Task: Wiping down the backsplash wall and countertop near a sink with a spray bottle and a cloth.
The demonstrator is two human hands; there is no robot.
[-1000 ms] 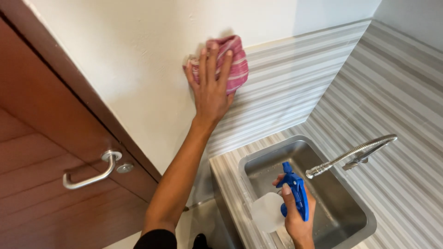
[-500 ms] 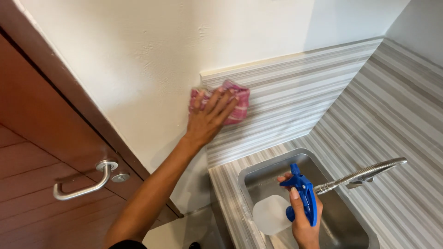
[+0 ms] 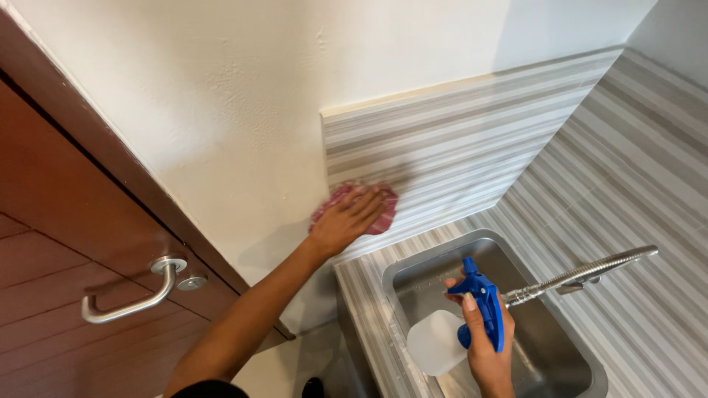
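Left hand [image 3: 345, 221] presses pink cloth [image 3: 358, 210] flat, fingers spread, against wall [image 3: 243, 110] at striped backsplash [image 3: 457, 140] edge. Right hand [image 3: 487, 346], fingers clamped, holds spray bottle [image 3: 457, 332] over sink [image 3: 413, 273]. Wiping appears underway; remaining area unclear.

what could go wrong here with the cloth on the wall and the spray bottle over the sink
1. The left hand presses the pink cloth flat with open fingers, so it might slip off the wall.
2. The right hand holds the spray bottle close to the faucet; it may knock against it.
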